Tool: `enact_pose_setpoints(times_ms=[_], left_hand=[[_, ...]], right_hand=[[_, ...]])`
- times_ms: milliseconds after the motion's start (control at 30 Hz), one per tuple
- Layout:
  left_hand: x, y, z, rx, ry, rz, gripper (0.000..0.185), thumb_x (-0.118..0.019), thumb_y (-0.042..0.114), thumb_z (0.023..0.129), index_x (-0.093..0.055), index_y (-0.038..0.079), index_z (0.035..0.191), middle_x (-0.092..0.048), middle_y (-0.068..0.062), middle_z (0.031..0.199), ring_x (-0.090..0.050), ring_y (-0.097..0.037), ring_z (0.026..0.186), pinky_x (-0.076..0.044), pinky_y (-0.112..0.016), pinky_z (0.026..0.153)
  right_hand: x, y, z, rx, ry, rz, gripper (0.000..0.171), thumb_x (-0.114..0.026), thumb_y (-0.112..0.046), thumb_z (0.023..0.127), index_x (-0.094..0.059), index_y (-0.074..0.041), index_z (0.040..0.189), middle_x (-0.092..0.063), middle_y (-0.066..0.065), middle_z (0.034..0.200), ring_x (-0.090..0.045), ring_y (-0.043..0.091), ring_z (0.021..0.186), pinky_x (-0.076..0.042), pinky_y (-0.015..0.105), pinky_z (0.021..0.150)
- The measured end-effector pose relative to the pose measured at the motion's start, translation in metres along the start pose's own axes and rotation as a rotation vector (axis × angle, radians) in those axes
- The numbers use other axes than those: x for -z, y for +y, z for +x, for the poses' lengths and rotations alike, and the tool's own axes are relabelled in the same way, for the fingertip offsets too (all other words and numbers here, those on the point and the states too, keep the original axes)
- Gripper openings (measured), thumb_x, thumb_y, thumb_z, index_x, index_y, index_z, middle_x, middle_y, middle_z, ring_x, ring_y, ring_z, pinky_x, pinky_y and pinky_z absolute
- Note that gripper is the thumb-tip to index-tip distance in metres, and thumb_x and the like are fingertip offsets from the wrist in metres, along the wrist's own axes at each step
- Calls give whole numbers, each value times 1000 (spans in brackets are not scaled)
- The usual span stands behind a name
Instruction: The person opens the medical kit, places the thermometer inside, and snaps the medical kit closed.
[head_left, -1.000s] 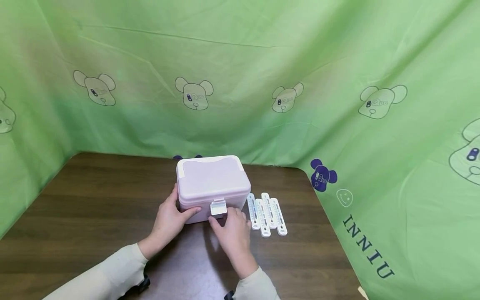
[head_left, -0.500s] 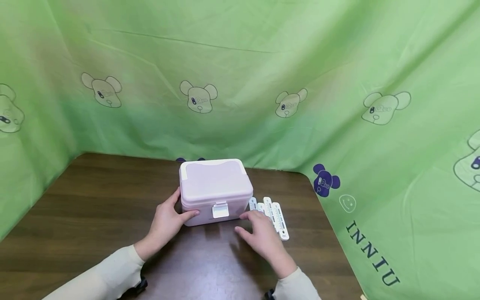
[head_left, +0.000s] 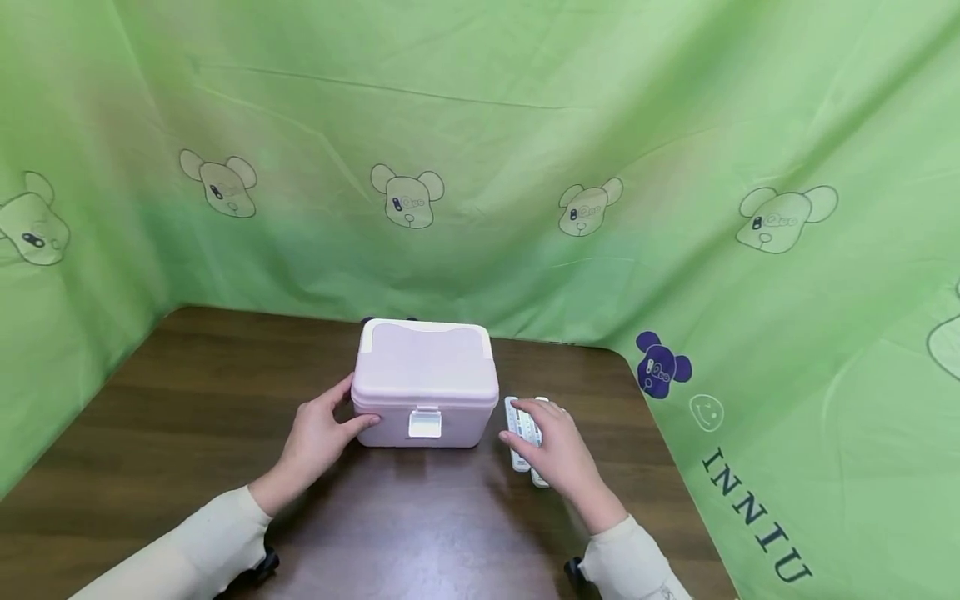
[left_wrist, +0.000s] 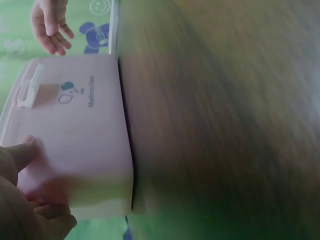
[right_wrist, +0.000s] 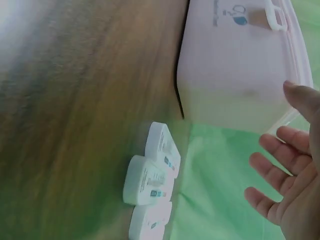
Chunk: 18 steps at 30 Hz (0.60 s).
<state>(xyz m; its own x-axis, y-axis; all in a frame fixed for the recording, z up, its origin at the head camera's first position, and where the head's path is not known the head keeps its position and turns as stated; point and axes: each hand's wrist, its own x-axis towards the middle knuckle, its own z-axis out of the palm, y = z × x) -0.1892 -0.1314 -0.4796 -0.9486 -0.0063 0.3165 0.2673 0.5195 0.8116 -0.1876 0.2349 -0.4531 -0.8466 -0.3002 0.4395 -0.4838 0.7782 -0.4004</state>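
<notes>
Dark brown wood-grain table [head_left: 420,525] carried a lidded pale-pink medicine chest [head_left: 425,367]; white thermometers [head_left: 517,459] lay flat near its right side in head view, partly hidden.

A person's forearms [head_left: 187,542] slant inward, the left hand [head_left: 313,440] curled in a grip with thumb [head_left: 363,424] set apart from fingers [head_left: 339,390], while the right hand [head_left: 561,452] hovers, its own thumb extended and fingers relaxed and slightly parted.

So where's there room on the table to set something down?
Bare table lies left of the left hand and in front of the box. Crowded: right of the box, where the right hand hovers over white strips.
</notes>
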Motion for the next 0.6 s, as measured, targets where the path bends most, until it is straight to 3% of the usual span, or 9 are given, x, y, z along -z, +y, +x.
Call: enact_pose_setpoints(times_ms=[267,433,600], left_hand=[[17,-2,7,-54,-52,-31,86,-90,30,80,-50,1,150,-59,-17,144,-60,-29,131,-52,-42,105],[22,1,11,-106,-59,-17,85,-89,37,79,-53,4,148,-62,-13,142,-60,-26,131,-51,-40,107],[24,2,9,-96,-63,-14,83,-89,35,79,-54,2,147,-63,-13,141,-61,-27,130,-52,-40,105]], right_hand=[[-10,-4,13,38,0,78,67,-84,-32,85,-61,-5,142,-62,13,142,-57,37,132,-43,55,113],[-19,-7,18,93,71,104,61,-83,-24,88,-62,-5,141,-64,13,141,-60,34,129,-45,53,111],[-22,-10,18,108,129,133,51,-81,-22,89,-67,-7,136,-68,8,135,-65,29,123,-50,49,107]])
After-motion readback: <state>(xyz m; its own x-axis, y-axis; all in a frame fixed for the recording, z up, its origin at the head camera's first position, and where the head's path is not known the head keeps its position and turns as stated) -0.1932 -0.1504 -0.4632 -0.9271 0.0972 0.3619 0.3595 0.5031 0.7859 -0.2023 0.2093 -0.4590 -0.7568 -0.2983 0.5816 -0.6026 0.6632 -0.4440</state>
